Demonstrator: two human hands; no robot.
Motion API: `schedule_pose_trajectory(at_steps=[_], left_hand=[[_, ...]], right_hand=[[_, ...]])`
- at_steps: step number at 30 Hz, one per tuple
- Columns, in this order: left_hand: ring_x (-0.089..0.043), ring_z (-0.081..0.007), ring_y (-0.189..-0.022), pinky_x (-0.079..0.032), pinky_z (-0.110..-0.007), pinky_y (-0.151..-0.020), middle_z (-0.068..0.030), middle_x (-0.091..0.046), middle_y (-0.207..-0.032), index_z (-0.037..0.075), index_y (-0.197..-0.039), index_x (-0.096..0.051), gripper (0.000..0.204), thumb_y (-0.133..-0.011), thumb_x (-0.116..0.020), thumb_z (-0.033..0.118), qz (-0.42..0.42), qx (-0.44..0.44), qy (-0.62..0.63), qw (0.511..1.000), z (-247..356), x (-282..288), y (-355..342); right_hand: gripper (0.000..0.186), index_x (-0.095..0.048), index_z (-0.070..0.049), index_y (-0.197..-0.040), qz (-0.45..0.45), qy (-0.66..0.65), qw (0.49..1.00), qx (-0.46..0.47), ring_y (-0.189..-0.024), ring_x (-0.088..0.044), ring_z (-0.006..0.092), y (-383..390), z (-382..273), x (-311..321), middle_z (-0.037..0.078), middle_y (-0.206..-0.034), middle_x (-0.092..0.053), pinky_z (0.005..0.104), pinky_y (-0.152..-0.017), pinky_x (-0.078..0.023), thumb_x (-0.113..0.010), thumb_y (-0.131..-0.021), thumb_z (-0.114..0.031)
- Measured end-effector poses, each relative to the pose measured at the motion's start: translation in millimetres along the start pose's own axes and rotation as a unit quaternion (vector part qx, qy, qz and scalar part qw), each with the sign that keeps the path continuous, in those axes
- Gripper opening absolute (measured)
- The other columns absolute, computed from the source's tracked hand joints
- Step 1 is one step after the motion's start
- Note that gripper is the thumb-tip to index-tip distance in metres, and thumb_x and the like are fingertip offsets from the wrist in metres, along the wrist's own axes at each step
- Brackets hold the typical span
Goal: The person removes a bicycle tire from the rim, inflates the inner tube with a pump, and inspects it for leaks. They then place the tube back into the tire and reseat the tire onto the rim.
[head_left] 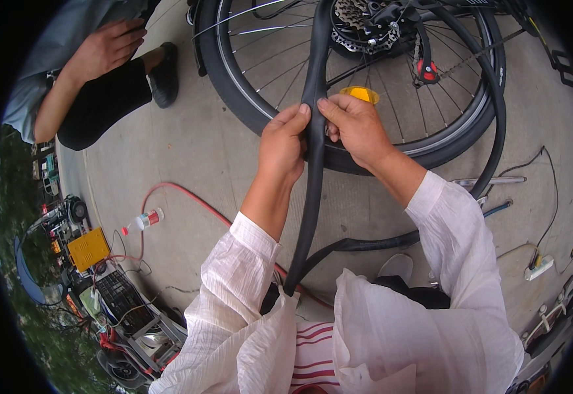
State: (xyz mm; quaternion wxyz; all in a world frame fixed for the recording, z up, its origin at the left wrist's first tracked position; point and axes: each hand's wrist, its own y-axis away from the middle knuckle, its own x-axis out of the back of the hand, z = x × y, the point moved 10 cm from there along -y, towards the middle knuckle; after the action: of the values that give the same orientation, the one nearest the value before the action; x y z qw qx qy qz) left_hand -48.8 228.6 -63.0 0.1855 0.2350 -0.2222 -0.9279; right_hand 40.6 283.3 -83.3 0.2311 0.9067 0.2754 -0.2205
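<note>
A black inner tube [313, 187] runs lengthwise in front of me, from the wheel down toward my lap. My left hand [282, 148] grips it from the left, thumb pressed on its surface. From the other side my right hand [360, 129] pinches the same stretch, its thumb nearly meeting the left one. The fingers behind the tube are partly hidden. Another part of the tube loops over the wheel at the right and back across the floor. Beyond my hands lies a bicycle wheel with a black tyre [228, 92], a cassette [351, 14] and an amber reflector [360, 94].
Another person's hand [110, 51] and dark shoe [165, 75] are at the far left. A red hose [201, 198] crosses the floor by a plastic bottle [143, 221]. At right lie a metal tool [496, 180] and a white power strip [539, 268]. Equipment with a yellow box [88, 249] stands left.
</note>
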Motion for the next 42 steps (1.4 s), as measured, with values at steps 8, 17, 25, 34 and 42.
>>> schedule_pose_trajectory(at_steps=[8, 17, 25, 34, 42], left_hand=[[-0.062, -0.0116, -0.074, -0.049, -0.025, -0.064, -0.0061, -0.067, -0.088, -0.001, -0.103, -0.065, 0.026, -0.101, -0.051, 0.02, 0.017, 0.024, -0.032, 0.999, -2.7, -1.2, 3.8], [-0.062, -0.0094, -0.082, -0.051, -0.026, -0.075, -0.002, -0.067, -0.095, 0.001, -0.117, -0.063, 0.027, -0.097, -0.06, 0.019, 0.003, 0.046, -0.121, 0.992, -14.1, 5.9, 22.3], [-0.064, -0.01, -0.084, -0.053, -0.026, -0.076, -0.0026, -0.066, -0.099, 0.001, -0.117, -0.061, 0.027, -0.094, -0.063, 0.016, -0.009, 0.162, -0.072, 0.984, -81.1, 47.7, 93.9], [-0.065, -0.0103, -0.084, -0.054, -0.028, -0.076, -0.002, -0.068, -0.096, 0.002, -0.115, -0.061, 0.023, -0.098, -0.057, 0.017, -0.005, 0.105, -0.081, 0.991, -87.5, 42.7, 106.6], [-0.064, -0.012, -0.071, -0.054, -0.027, -0.068, -0.0055, -0.068, -0.084, -0.001, -0.098, -0.064, 0.02, -0.093, -0.066, 0.019, 0.071, 0.146, -0.14, 0.977, -94.3, 43.8, 139.8]], right_hand=[[0.036, -0.06, -0.001, -0.075, 0.059, 0.067, 0.996, -0.029, -0.048, -0.046, 0.0076, -24.8, -8.7, 13.9, 0.0, -0.057, -0.05, 0.024, -0.041, -0.037, -0.065, -0.093, -0.031], [0.037, -0.063, 0.001, -0.084, 0.032, 0.022, 0.999, -0.01, -0.054, -0.051, 0.0092, -24.9, -3.8, 18.1, 0.003, -0.066, -0.055, 0.0249, -0.049, -0.044, -0.056, -0.099, -0.032], [0.043, -0.058, 0.005, -0.099, 0.001, 0.131, 0.987, -0.094, -0.059, -0.052, 0.0066, 68.9, 36.5, 12.3, 0.003, -0.074, -0.056, 0.0234, -0.048, -0.045, -0.057, -0.098, -0.038], [0.037, -0.062, 0.001, -0.092, -0.049, 0.177, 0.954, -0.235, -0.062, -0.054, 0.0078, 147.1, 80.3, 7.4, 0.004, -0.073, -0.06, 0.0227, -0.05, -0.044, -0.068, -0.09, -0.035], [0.026, -0.063, 0.0, -0.088, -0.035, 0.189, 0.959, -0.206, -0.059, -0.051, 0.0061, 153.1, 74.8, 12.2, 0.002, -0.071, -0.059, 0.0215, -0.049, -0.042, -0.071, -0.088, -0.024]])
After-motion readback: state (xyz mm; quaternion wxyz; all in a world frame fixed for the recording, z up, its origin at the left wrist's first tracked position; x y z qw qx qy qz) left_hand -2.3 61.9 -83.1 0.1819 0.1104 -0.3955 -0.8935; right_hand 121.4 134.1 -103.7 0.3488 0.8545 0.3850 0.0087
